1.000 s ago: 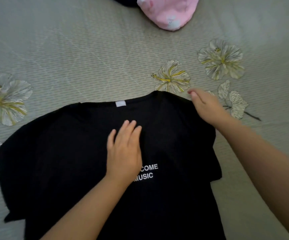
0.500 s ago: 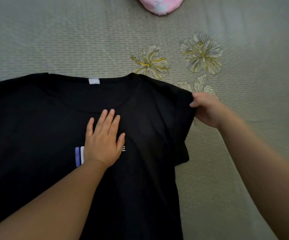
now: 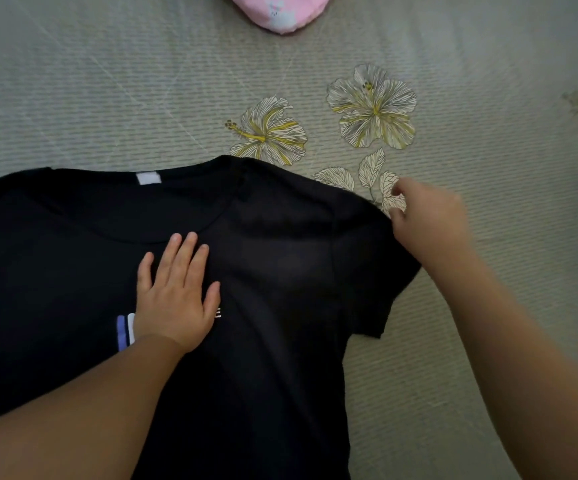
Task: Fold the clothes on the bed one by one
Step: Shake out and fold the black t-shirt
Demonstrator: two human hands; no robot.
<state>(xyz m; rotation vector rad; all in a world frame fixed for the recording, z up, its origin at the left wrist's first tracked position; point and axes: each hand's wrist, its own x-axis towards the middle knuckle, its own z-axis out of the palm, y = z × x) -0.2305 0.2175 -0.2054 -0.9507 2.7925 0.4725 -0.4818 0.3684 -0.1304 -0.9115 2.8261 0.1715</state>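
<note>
Black shirt lies flat on the bed — your left hand presses its chest, fingers straight. Your right hand curls at the sleeve edge — whether it's pinching cloth, I can't tell. Tug hard and the shirt may bunch up.

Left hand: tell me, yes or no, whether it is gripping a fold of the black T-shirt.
No, the left hand lies flat with straight, spread fingers pressing on the chest of the black T-shirt.

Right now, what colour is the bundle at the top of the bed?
Pink bundle, seen in the head view.
</note>
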